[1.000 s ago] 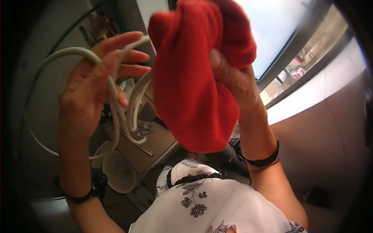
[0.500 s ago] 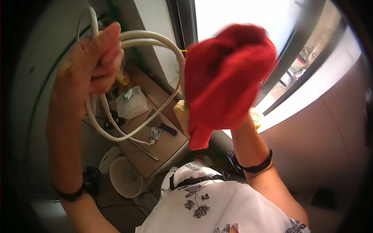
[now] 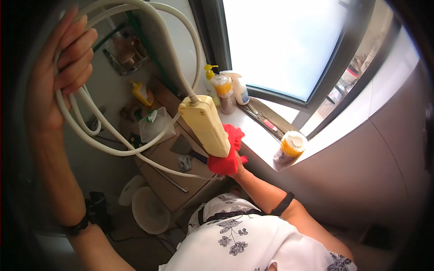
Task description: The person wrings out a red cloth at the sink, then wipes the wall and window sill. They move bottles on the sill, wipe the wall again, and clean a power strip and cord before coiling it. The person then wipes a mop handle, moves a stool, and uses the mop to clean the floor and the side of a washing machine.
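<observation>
My left hand (image 3: pixel 70 61), raised at the upper left, is closed around loops of thick white cable (image 3: pixel 156 20). At one end of the cable hangs a yellowed, cream-coloured power strip (image 3: pixel 205 126), tilted in the middle of the view. A red cloth (image 3: pixel 224 166) is bunched around and behind its lower end. My right hand (image 3: pixel 239 169) is gripping the cloth there; most of its fingers are hidden by the cloth and the strip.
A white windowsill (image 3: pixel 257 147) holds a pump bottle, a spray bottle (image 3: pixel 240 90) and wrapped jars (image 3: pixel 290 147), beside an open window. Below, a brown board (image 3: pixel 158 180) carries a scraper (image 3: pixel 183 147), a clear plastic box (image 3: pixel 156 126) and a rod. A pale basin (image 3: pixel 151 210) stands lower left.
My right hand and the red cloth have moved down and left to the power strip, which was mostly hidden behind the cloth. My left hand has moved up and left with the cable loops.
</observation>
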`<state>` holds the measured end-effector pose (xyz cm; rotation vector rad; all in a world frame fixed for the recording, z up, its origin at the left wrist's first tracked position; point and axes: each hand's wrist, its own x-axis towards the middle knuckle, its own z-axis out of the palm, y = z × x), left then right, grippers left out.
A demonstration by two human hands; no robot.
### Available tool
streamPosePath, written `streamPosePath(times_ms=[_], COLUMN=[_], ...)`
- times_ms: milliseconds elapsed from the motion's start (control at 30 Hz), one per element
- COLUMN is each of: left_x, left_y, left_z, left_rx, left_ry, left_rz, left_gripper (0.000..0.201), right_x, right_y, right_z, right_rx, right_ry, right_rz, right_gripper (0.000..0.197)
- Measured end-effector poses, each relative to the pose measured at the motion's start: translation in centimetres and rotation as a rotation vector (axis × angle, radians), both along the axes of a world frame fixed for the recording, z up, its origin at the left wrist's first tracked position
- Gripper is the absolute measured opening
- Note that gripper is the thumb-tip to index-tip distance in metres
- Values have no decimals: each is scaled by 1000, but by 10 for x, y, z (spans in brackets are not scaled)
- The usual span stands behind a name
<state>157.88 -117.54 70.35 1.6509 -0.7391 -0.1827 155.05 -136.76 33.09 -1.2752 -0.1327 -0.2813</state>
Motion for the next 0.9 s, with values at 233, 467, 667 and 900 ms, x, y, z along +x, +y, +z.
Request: streamPosePath(times_ms=[233, 467, 667, 900], left_x=[33, 50, 73, 81], left_y=[20, 62, 113, 189], left_z=[18, 36, 53, 86], left_rx=[-62, -349, -305, -157], left_ry=[-54, -150, -166, -216], left_rz=[103, 548, 740, 560], left_gripper=[27, 33, 26, 14], right_x=[-7, -58, -80, -67], right_y=[10, -30, -58, -66], right_z=[-8, -105, -166, -181], right_rx=[663, 258, -531, -346], right_ry=[276, -104, 49, 319], right_rz=[1077, 589, 386, 251], right_gripper=[36, 62, 42, 48])
